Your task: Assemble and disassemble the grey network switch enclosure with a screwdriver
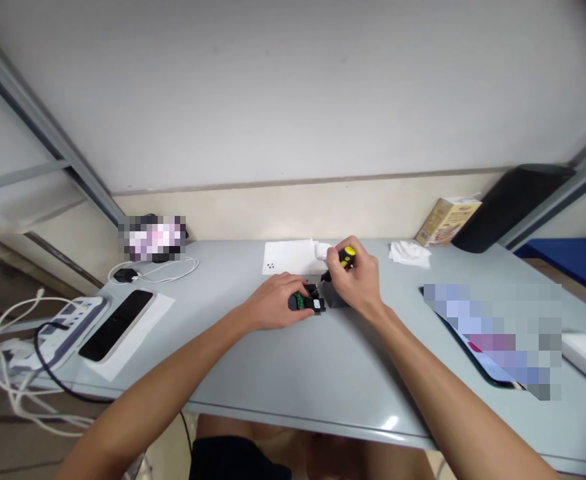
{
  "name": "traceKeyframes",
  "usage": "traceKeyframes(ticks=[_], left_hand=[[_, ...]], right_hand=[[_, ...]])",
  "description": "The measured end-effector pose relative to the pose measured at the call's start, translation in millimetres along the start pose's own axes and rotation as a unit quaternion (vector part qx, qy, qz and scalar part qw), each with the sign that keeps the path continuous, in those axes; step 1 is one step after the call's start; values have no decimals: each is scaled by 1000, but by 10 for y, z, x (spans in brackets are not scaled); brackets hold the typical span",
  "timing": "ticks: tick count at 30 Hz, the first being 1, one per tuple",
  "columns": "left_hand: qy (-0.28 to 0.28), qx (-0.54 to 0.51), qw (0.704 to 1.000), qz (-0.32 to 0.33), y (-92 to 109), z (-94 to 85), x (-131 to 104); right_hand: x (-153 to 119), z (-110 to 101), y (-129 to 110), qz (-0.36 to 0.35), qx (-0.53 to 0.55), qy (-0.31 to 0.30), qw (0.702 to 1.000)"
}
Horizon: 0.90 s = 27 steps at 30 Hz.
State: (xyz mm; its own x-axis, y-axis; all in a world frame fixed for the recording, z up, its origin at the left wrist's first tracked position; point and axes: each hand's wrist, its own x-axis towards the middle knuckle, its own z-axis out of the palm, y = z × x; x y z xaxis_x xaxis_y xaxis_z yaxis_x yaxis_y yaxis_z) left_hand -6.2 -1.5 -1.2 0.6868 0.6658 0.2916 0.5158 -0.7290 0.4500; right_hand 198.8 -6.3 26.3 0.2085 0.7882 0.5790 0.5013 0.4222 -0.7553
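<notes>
My left hand [279, 301] is closed around a small dark device with a green circuit board [301, 302], holding it down on the grey desk. In my right hand [357, 277] is a screwdriver with a black and yellow handle [347, 257], tilted so that its shaft points down and left toward the device. Whether the tip touches a screw is too small to tell. Behind the hands lies a white sheet of paper [290, 257] with several tiny dark pieces [271, 265] on it. A rounded white object [323, 251] sits beside my right fingers, partly hidden.
To the left are a phone [117, 325] on white paper, a power strip [67, 333] and loose cables. A crumpled tissue [409, 254], a carton [447, 220] and a black cylinder [513, 207] stand at the back right. A blurred tablet-like screen [487, 340] lies nearer on the right.
</notes>
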Motion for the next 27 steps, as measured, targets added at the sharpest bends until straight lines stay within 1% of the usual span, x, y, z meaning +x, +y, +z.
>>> traceKeyframes(ticks=[7, 11, 15, 21, 27], left_hand=[[0, -9, 1000, -15, -14, 24, 0], [-3, -19, 1000, -16, -7, 13, 4], [-8, -26, 999, -16, 1, -7, 8], [-11, -30, 999, -21, -16, 2, 7], [-14, -34, 999, -23, -13, -2, 7]], right_hand=[[2, 6, 21, -17, 7, 21, 1000], [-8, 23, 38, -25, -1, 13, 1000], [-31, 25, 23, -38, -8, 15, 999], [-35, 31, -8, -48, -11, 40, 998], [-38, 39, -17, -57, -14, 42, 997]])
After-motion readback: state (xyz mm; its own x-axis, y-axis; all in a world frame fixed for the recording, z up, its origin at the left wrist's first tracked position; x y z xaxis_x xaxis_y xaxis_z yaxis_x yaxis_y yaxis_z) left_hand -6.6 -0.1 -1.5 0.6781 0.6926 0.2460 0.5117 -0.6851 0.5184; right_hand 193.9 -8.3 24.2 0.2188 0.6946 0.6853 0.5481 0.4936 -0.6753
